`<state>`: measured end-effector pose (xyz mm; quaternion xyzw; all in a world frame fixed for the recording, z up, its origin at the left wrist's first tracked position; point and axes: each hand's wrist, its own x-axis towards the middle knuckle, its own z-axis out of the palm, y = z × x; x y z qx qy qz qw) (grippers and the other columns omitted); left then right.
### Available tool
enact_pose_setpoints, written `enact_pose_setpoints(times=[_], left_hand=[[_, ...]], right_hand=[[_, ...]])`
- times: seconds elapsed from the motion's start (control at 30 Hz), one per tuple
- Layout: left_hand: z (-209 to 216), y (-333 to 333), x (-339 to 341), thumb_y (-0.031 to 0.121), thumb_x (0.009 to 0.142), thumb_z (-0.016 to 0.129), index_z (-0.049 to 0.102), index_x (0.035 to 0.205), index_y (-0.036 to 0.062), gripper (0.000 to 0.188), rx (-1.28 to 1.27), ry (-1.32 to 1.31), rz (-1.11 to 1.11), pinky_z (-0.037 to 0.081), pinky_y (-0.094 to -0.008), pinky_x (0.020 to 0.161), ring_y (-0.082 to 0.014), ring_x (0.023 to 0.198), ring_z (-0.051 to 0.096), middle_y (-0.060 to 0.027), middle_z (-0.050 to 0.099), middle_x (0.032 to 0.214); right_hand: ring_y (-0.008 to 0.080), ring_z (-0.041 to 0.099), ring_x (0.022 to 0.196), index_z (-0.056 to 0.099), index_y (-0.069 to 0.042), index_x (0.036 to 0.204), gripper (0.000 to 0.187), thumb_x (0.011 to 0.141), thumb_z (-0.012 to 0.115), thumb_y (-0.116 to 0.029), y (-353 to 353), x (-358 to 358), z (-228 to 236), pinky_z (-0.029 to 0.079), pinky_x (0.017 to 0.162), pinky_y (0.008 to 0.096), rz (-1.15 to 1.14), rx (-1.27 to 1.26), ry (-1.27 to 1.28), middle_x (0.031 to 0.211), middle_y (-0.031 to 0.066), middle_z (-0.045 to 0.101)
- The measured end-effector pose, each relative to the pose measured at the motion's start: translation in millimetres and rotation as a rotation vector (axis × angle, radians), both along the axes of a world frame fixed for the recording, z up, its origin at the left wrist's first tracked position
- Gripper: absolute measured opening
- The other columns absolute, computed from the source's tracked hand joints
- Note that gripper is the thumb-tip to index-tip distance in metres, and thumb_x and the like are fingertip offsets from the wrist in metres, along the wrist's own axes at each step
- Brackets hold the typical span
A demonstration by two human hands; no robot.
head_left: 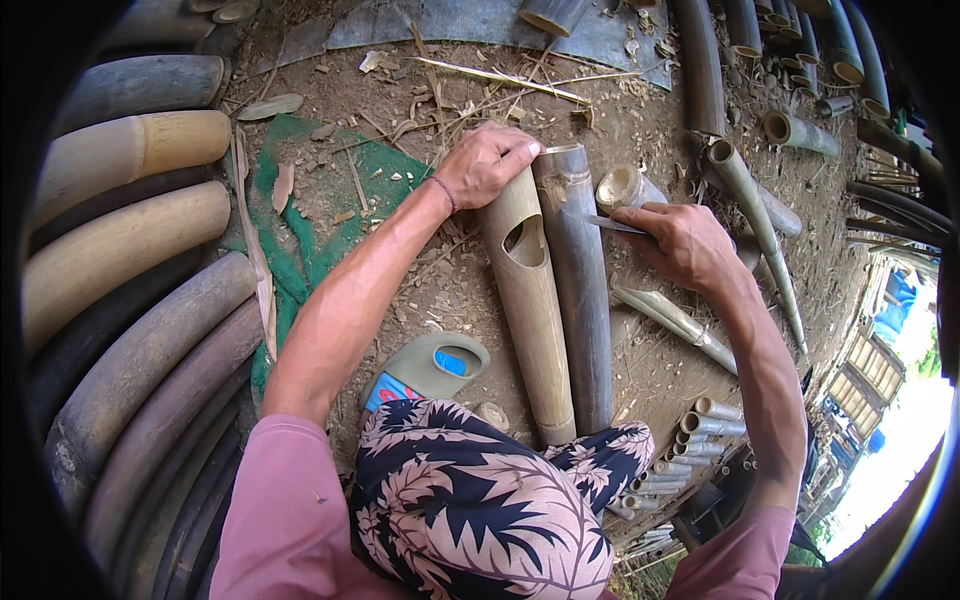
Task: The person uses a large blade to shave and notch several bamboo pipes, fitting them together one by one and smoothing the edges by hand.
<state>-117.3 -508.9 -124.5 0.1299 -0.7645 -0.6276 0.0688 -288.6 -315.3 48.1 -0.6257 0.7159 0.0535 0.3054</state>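
Two bamboo tubes lie side by side in front of me, their near ends by my patterned trousers. The pale tube [540, 330] has an oval opening cut in its upper side. Beside it on the right is the grey tube [585, 310], with a scraped, lighter patch near its far end. My left hand [485, 165] is closed over the far end of the pale tube, its thumb reaching toward the grey one. In my right hand [690, 245] is a knife [612, 224], its blade against or just over the grey tube's scraped area. The handle is hidden in my fist.
Large bamboo poles [140, 200] are stacked at the left. A torn green sheet [350, 165] and wood chips cover the dirt. Cut bamboo [625, 185] and a split piece [680, 325] lie at the right, above a stack of short tubes [690, 440]. A sandal [420, 365] is near my leg.
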Motion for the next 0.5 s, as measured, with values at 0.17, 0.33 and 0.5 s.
enact_pose_setpoints(times=[0.17, 0.33, 0.5], left_hand=[[-1, 0, -1, 0.036, 0.098, 0.052, 0.073, 0.104, 0.0007, 0.042, -0.002, 0.003, 0.016, 0.045, -0.0392, 0.101, -0.0302, 0.11, 0.061, -0.0159, 0.072, 0.109], [-1, 3, -3, 0.037, 0.096, 0.052, 0.073, 0.102, 0.0005, 0.043, 0.059, 0.027, 0.028, 0.045, -0.0405, 0.098, -0.0312, 0.105, 0.062, -0.0171, 0.071, 0.106], [-3, 7, 1, 0.038, 0.098, 0.051, 0.073, 0.106, 0.0005, 0.044, 0.021, -0.009, 0.016, 0.045, -0.0396, 0.1, -0.031, 0.109, 0.061, -0.0173, 0.071, 0.109]], right_hand=[[0.0318, 0.068, 0.068, 0.068, -0.015, 0.105, 0.023, 0.098, 0.057, -0.034, -2, 1, -1, 0.053, 0.058, 0.0448, 0.042, 0.011, 0.057, 0.078, 0.0124, 0.069], [0.0307, 0.067, 0.063, 0.069, -0.011, 0.102, 0.021, 0.097, 0.059, -0.029, -6, -17, 33, 0.053, 0.056, 0.0435, -0.09, 0.363, 0.23, 0.078, 0.0114, 0.07], [0.0365, 0.071, 0.083, 0.068, -0.01, 0.117, 0.026, 0.094, 0.064, -0.022, 31, 7, 41, 0.057, 0.073, 0.0446, -0.307, -0.041, -0.044, 0.099, 0.0186, 0.072]])
